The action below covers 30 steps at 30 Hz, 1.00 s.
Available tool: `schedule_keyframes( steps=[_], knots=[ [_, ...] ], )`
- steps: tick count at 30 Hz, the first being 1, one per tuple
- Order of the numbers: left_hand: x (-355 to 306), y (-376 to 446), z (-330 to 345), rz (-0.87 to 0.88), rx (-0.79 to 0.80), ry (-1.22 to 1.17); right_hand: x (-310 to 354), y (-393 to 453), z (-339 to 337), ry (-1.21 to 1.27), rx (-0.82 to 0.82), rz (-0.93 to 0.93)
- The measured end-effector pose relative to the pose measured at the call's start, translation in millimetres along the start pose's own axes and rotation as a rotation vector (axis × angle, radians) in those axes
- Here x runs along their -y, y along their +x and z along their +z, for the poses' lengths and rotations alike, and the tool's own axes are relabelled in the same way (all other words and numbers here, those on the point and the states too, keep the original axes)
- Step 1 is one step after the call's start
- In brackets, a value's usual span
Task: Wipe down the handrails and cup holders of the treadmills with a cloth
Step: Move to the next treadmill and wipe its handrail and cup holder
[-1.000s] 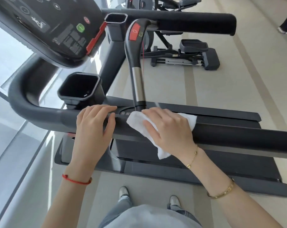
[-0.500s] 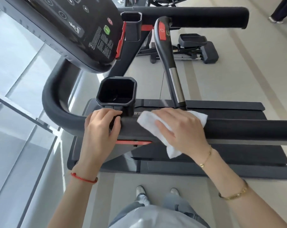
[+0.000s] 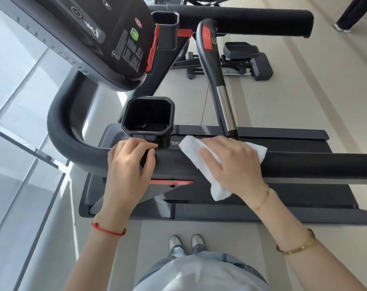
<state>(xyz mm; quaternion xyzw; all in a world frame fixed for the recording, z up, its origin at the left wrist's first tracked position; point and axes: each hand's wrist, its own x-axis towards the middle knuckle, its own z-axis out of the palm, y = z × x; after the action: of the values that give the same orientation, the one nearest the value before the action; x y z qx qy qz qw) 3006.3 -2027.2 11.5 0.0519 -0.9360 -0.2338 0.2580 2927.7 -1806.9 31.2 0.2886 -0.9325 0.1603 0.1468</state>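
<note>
A black padded handrail runs across the head view, curving up at the left. My right hand presses a white cloth flat onto the rail, just below the base of an upright grip bar. One end of the cloth hangs down under my palm. To the left, my left hand grips the rail, fingers curled at the foot of a square black cup holder. A second cup holder and a second handrail lie on the far side.
The treadmill console with green and red buttons overhangs at top left. The treadmill deck lies below the rail. Glass panels stand at left. Another exercise machine stands beyond, and a person's leg shows at top right.
The view has swung so the rail and cup holder sit further right. My left fingers have curled closer against the cup holder's foot. My right hand stays on the cloth below the grip bar.
</note>
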Motion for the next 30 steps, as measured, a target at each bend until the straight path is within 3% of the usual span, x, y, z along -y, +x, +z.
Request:
schedule_keyframes(
  steps=[2,6,9,15,22,24,27,30],
  knots=[
    [0,0,-1,0.003,0.000,0.000,9,10,3,-0.012,0.045,0.074],
    [0,1,-1,0.002,0.009,-0.001,41,6,21,0.025,-0.040,-0.119],
    [1,1,-1,-0.002,0.017,0.002,29,-3,17,0.062,-0.055,-0.209],
    [-3,1,-3,-0.014,0.016,-0.003,8,15,4,-0.023,0.095,0.143],
    [-1,1,-1,-0.003,0.006,-0.001,26,-7,17,0.057,-0.026,-0.224],
    [-1,1,-1,-0.003,0.011,-0.001,6,-13,10,0.031,-0.056,-0.175],
    [-2,1,0,-0.013,0.013,-0.002,-9,0,0,-0.005,-0.033,0.095],
    [-2,1,0,-0.020,0.012,0.002,13,11,7,-0.014,0.021,0.045]
  ],
)
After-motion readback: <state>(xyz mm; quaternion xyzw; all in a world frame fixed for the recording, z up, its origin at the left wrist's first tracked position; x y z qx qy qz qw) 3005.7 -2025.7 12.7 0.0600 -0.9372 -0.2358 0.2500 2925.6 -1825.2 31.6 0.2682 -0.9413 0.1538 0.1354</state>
